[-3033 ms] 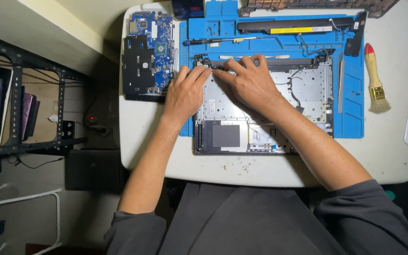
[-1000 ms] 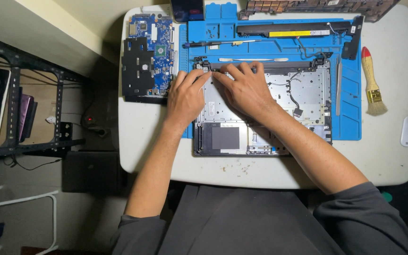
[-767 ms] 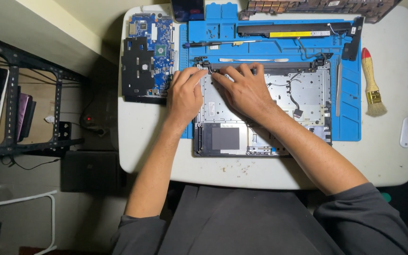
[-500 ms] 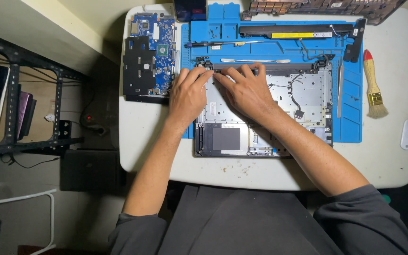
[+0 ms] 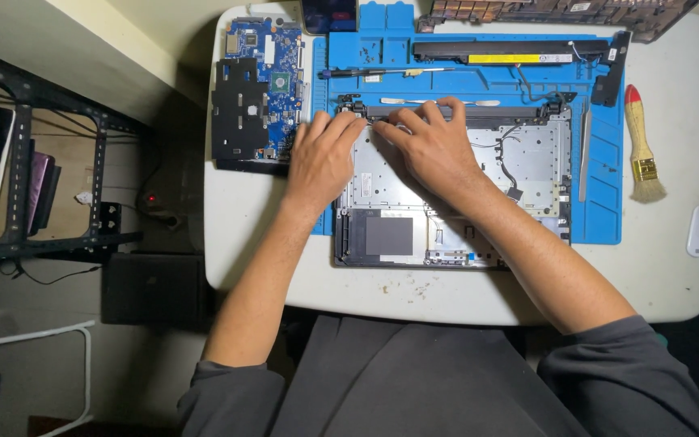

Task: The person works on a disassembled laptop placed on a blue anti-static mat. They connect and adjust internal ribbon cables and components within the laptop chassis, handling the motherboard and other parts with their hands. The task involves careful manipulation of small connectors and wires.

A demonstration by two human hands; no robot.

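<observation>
Both hands, left hand (image 5: pixel 321 158) and right hand (image 5: pixel 430 146), stay pressed, fingers spread, along the far edge of the open silver metal laptop base (image 5: pixel 527 162), frame centre; nothing gripped, work unchanged.

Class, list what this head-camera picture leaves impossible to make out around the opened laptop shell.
- Head view: what the left hand and right hand fingertips press on the silver opened laptop shell; the fingers cover it.
- Dark keyboard panel: cut off by the top edge.
- Screws and connectors on the blue circuit board: too small.
</observation>
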